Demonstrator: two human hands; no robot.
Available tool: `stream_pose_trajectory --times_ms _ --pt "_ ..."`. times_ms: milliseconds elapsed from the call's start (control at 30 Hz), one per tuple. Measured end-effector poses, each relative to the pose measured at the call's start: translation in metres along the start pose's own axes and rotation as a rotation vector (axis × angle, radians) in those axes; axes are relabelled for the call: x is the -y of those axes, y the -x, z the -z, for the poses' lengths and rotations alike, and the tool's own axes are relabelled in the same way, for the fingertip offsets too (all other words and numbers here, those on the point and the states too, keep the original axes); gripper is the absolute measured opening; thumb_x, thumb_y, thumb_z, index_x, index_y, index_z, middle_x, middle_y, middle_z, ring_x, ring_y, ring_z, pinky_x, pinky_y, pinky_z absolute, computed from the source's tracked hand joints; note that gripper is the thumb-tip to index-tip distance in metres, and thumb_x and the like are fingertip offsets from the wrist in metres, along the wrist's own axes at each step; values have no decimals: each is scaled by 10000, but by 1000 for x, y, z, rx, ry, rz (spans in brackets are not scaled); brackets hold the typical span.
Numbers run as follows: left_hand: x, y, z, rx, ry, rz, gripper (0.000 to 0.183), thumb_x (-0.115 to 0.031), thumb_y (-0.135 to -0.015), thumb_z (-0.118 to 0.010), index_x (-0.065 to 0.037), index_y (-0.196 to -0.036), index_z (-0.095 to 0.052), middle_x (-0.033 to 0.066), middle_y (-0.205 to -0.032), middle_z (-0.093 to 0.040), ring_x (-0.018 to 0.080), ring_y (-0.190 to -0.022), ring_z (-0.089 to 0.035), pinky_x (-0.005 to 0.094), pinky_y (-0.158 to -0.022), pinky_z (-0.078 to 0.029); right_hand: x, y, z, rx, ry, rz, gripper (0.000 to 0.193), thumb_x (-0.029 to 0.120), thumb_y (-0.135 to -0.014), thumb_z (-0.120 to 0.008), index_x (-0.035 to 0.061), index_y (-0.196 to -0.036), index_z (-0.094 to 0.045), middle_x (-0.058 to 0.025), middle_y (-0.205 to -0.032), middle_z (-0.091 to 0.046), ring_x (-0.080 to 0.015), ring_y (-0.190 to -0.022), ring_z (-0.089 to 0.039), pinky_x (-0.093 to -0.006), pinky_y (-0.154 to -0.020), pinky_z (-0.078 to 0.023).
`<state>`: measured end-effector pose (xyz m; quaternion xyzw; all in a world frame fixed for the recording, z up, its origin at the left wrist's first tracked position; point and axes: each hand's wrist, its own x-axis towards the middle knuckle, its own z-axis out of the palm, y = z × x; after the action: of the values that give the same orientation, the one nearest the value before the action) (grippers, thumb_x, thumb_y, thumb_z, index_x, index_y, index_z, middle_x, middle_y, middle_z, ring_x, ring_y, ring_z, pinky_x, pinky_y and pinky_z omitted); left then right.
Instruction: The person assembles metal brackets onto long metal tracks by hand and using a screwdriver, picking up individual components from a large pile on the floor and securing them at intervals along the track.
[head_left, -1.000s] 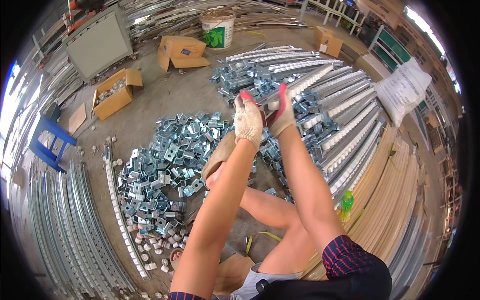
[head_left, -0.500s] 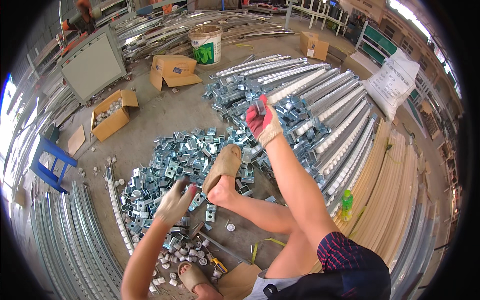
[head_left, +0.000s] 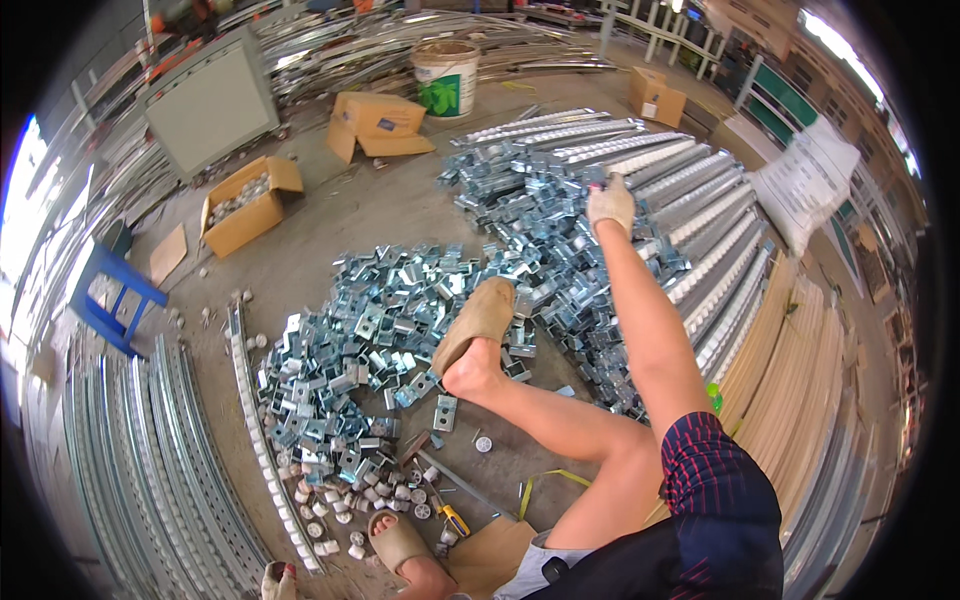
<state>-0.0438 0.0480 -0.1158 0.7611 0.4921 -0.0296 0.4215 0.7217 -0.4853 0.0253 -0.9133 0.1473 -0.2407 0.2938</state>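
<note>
Silvery rails [head_left: 706, 220] lie on right, bluish brackets [head_left: 560, 245] heaped at near ends. Gloved right hand [head_left: 611, 206] over them, fingers curled, hold unclear. Left hand [head_left: 279, 582] at lower edge, opening, hold unclear.

Well below the white bucket [head_left: 428, 75], the left hand [head_left: 280, 582] is mostly cut off by the lower edge. To the bucket's lower right, what is touched by the right hand [head_left: 612, 205] cannot be told; farther that way, a green bottle [head_left: 714, 397] is largely hidden.
</note>
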Motion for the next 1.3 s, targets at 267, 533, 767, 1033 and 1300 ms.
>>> stream_pose_trajectory --times_ms 267,533,767,1033,1300 --pt "-24 23 -22 42 -161 161 494 -477 -939 -631 -58 -1191 -699 190 -985 -754 317 -918 -736 456 -789 -569 -108 -117 -51 -213 548 587 613 432 -1022 -530 15 -1470 -507 -248 -1438 -590 -413 -1316 -583 -484 -1102 -464" --pt "58 7 3 -266 -444 321 646 -525 -923 -651 -141 -1433 -550 212 -1373 -608 411 -1293 -573 485 -1079 -474 -46 -158 -89 130 322 409 619 361 -980 -607 -42 -1440 -517 -302 -1415 -594 -454 -1288 -594 -507 -1094 -459" --pt "124 -58 51 -735 -445 464 916 -511 -847 -779 -92 -1566 -395 180 -1505 -507 377 -1393 -493 480 -1135 -418 -9 -20 -116 116 137 705 512 172 -1026 -538 -3 -1503 -476 -274 -1401 -617 -396 -1263 -633 -450 -1056 -496" --pt "44 -105 67 -442 -472 772 972 -735 -730 -781 -146 -1465 -538 171 -1457 -565 336 -1371 -533 498 -1086 -440 1 264 -82 548 -136 930 517 -50 -897 -620 -5 -1408 -560 -202 -1331 -643 -338 -1158 -668 -390 -990 -537" --pt "54 -76 76 -516 -194 302 917 -555 -822 -803 18 -1478 -514 223 -1103 -759 349 -1044 -739 440 -913 -580 -29 376 -30 790 -315 731 525 -92 -852 -642 -10 -1367 -578 -151 -1224 -653 -257 -1076 -683 -342 -920 -557"
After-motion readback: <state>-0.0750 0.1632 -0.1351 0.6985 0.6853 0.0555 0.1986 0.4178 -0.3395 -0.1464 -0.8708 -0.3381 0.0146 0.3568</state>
